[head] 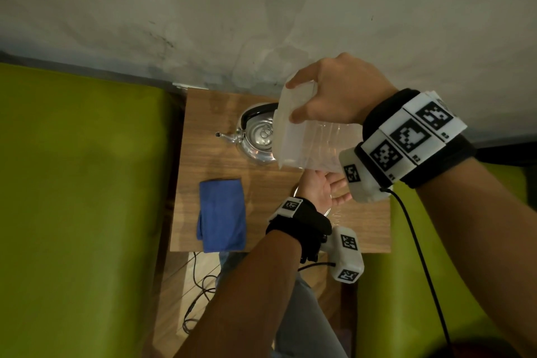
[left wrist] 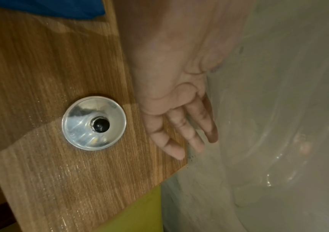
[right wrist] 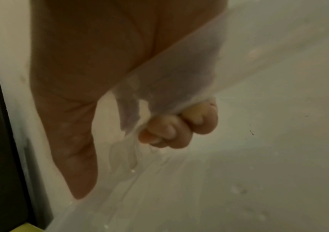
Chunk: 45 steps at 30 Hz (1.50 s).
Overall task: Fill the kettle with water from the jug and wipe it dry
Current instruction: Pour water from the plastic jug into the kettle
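Observation:
A shiny steel kettle [head: 255,136] stands open on the small wooden table [head: 261,192], spout to the left. My right hand [head: 334,90] grips the handle [right wrist: 159,87] of a translucent plastic jug [head: 305,139], tipped on its side with its mouth over the kettle. My left hand [head: 322,186] is open, palm up, with straight fingers [left wrist: 181,130] against the jug's underside [left wrist: 279,109]. The kettle's lid [left wrist: 94,123] with a black knob lies on the table near the left hand. A folded blue cloth [head: 222,213] lies at the table's front left.
Green cushioned seats [head: 81,183] flank the table on both sides. A grey wall [head: 261,9] rises right behind the table. Black cables [head: 200,291] trail on the floor in front of the table, by my knee.

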Tool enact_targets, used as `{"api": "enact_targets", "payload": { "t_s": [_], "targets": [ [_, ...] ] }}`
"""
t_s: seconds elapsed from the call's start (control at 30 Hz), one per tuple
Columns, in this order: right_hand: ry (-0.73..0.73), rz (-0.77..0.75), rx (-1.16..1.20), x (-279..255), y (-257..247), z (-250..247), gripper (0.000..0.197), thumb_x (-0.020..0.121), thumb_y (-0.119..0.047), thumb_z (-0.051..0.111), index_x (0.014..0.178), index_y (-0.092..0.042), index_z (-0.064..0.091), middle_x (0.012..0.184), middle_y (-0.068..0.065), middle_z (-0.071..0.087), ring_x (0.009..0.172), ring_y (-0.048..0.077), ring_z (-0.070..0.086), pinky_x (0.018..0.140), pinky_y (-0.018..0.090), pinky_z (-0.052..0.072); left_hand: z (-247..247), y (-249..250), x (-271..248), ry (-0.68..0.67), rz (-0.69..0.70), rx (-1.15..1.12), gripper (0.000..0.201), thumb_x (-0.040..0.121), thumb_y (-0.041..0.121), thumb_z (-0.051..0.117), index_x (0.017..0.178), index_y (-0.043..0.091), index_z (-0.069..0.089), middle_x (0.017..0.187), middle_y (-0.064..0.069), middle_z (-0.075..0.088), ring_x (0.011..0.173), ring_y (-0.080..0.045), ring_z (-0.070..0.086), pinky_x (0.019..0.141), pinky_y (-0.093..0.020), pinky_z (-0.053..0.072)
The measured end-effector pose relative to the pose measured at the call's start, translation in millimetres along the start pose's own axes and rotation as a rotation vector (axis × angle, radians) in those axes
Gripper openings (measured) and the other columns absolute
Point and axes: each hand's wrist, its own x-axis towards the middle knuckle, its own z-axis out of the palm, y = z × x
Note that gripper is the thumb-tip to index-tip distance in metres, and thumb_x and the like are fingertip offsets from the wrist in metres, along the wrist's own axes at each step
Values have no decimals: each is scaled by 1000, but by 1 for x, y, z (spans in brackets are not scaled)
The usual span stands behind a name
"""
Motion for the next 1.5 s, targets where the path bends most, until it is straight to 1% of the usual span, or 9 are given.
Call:
{"api": "enact_targets", "payload": {
  "t_s": [0.2, 0.53, 0.67, 0.87, 1.0, 1.1, 1.27, 1.43, 1.5],
  "targets": [
    [24, -8, 20, -1, 1, 1, 52, 69, -45, 68, 119, -38, 57, 117, 5, 64, 105, 26, 57, 72, 28, 38, -19, -7, 20, -103, 27, 4, 38, 94, 40, 19, 92, 26, 54, 103, 2, 59, 95, -15, 54, 90, -43, 36],
    [72, 41, 154, -19, 17, 1, 53, 71, -44, 71, 121, -37, 56, 98, 2, 63, 105, 26, 58, 81, 29, 42, -35, 2, 23, -32, 55, 136, 30, 92, 31, 27, 86, 21, 55, 93, 0, 58, 87, -12, 57, 74, -31, 41],
    [108, 85, 339, -37, 42, 8, 52, 70, -43, 74, 119, -42, 55, 115, -5, 62, 99, 16, 55, 85, 26, 40, -49, 7, 21, 26, 81, 157, 28, 94, 23, 27, 93, 20, 55, 97, -1, 57, 96, -18, 56, 85, -37, 41],
    [63, 71, 612, -49, 85, 28, 69, 55, -51, 78, 118, -54, 50, 84, -8, 62, 76, 14, 61, 80, 31, 50, -56, 13, 10, 126, 99, 217, 29, 94, 22, 27, 89, 21, 55, 103, -1, 59, 91, -15, 56, 72, -29, 42],
    [6, 105, 785, -49, 116, 38, 71, 63, -20, 82, 119, -45, 45, 99, -13, 61, 93, 3, 64, 88, 29, 55, -49, 12, 4, 160, 152, 232, 29, 94, 25, 27, 111, 19, 51, 117, -4, 56, 94, -15, 57, 66, -27, 44],
    [1, 158, 642, -50, 140, 41, 46, 65, -19, 82, 103, -20, 56, 92, -7, 62, 93, 17, 62, 84, 33, 49, -41, 10, 4, 178, 195, 255, 25, 94, 25, 29, 108, 22, 50, 114, -2, 57, 90, -12, 57, 64, -27, 42],
    [30, 174, 815, -55, 175, 55, 29, 69, -1, 75, 76, -20, 54, 81, -3, 61, 78, 12, 57, 68, 26, 43, -23, 4, 4, 190, 222, 308, 36, 95, 35, 30, 124, 24, 48, 122, 4, 55, 97, -11, 57, 87, -35, 38],
    [115, 258, 1102, -48, 213, 80, 42, 62, 23, 54, 69, -17, 46, 80, 7, 56, 83, 23, 52, 70, 35, 42, -33, 3, -2, 332, 286, 497, 30, 96, 33, 33, 117, 22, 51, 111, 3, 56, 93, -12, 54, 56, -21, 50],
    [143, 270, 1165, -39, 223, 86, 42, 61, 24, 50, 69, -18, 47, 77, 5, 56, 76, 23, 53, 66, 33, 44, -59, -5, -6, 428, 271, 645, 22, 97, 26, 36, 110, 18, 52, 103, -3, 55, 89, -14, 52, 63, -23, 47]
  ]
}}
